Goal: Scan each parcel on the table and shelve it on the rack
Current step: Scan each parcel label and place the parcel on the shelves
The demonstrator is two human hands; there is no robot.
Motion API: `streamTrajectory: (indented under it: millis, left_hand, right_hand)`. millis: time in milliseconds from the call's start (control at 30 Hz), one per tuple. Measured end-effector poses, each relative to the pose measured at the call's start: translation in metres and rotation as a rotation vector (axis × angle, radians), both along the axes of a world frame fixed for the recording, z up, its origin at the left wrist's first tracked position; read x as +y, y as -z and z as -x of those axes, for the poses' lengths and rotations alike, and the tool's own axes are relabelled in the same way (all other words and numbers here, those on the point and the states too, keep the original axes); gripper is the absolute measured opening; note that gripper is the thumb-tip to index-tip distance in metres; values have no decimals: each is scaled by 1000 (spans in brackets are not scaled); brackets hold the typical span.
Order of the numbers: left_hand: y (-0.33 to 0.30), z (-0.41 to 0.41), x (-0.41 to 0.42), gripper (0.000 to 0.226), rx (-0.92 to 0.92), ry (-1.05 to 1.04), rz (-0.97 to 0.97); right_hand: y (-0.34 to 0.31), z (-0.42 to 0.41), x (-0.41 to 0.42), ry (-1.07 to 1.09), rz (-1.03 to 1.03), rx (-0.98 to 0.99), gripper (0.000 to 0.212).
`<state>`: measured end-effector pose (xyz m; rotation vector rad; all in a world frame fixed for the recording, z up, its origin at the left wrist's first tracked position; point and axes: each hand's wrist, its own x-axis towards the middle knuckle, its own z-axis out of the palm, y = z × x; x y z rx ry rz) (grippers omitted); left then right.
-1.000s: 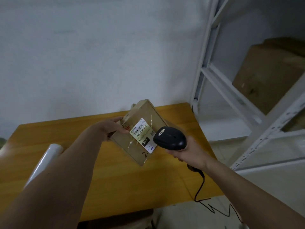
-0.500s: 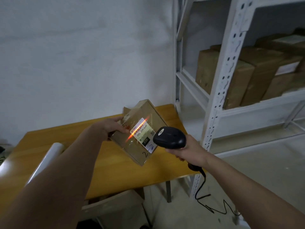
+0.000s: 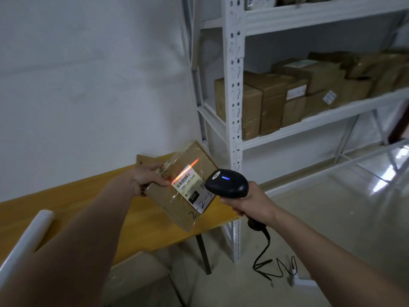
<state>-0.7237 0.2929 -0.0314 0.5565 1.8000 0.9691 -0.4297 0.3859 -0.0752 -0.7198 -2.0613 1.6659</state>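
Scan line now across label (image 3: pixel 185 181), blue scanner (image 3: pixel 226 184) light newly lit; left hand (image 3: pixel 147 178) gripping parcel (image 3: pixel 186 185) raised above table (image 3: pixel 141 220), right hand (image 3: pixel 247 201) clenching scanner; probably read, rack (image 3: pixel 234 111) next.

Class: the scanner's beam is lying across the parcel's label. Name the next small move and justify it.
Probably lower the scanner and carry the parcel right toward the rack: the orange beam already crosses the barcode, the scanner's blue light is on, and the left hand grips the parcel clear of the table.
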Motion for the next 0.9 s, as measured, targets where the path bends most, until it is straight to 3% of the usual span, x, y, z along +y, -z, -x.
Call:
streamTrajectory:
  millis: [167, 267, 467, 600, 633, 767, 900]
  left_hand:
    - [-1, -45, 32, 35, -24, 230, 54]
    - [1, -75, 55, 25, -128, 334, 43]
    - [2, -134, 101, 36, -248, 382, 28]
    - [2, -171, 130, 88, -354, 389, -27]
    - [4, -182, 138, 92, -382, 377, -38]
    - [18, -229, 166, 56, -474, 289, -50]
    - [20, -267, 195, 53, -481, 327, -115]
  right_hand:
    - [-5, -51, 17, 366, 94, 154, 10]
    - [-4, -79, 31, 652, 187, 241, 13]
    - [-2, -129, 48, 899, 208, 295, 16]
    - [-9, -162, 57, 955, 187, 284, 14]
    - [-9, -170, 59, 969, 181, 283, 13]
    - [-8, -199, 72, 1014, 175, 306, 17]
    - [-1, -224, 91, 1052, 189, 299, 25]
